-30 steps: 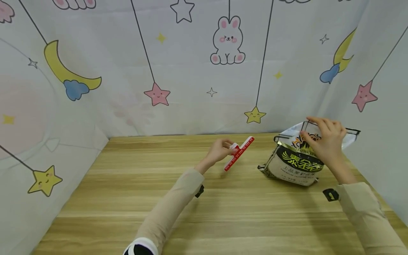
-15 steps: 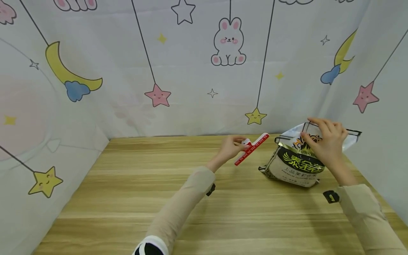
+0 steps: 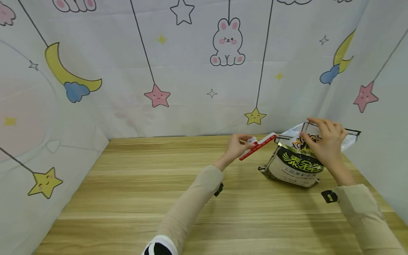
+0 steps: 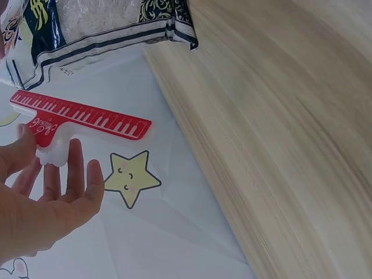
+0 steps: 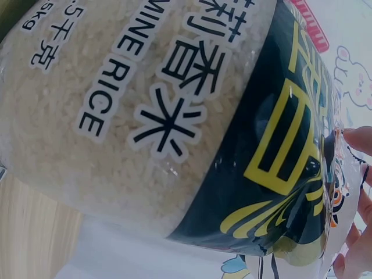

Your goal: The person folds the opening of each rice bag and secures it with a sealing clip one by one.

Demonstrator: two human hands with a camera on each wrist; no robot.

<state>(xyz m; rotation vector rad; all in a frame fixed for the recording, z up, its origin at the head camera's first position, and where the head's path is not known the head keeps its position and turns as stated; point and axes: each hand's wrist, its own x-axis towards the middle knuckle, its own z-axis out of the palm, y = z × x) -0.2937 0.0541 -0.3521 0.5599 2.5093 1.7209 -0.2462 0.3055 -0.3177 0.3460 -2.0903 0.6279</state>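
On a wooden surface [image 3: 143, 198] with pale and dark grain, a plump beige bag [image 3: 298, 171] with a black label, yellow-green lettering and a glossy white top stands near the far right corner, leaning slightly. The person's right hand [image 3: 326, 143] pinches its top, thumb on the front face. The left hand [image 3: 237, 147], near the far edge, holds a long red-and-white bar clip [image 3: 259, 146] with ruler-like marks, slanting, its right end at the bag's upper left corner; whether they touch is unclear. Beige sleeves [image 3: 191, 202] cover both forearms, reaching in from the near edge. Behind the far edge hangs a white cloth backdrop [image 3: 191, 63] printed with stars, moons and a rabbit.
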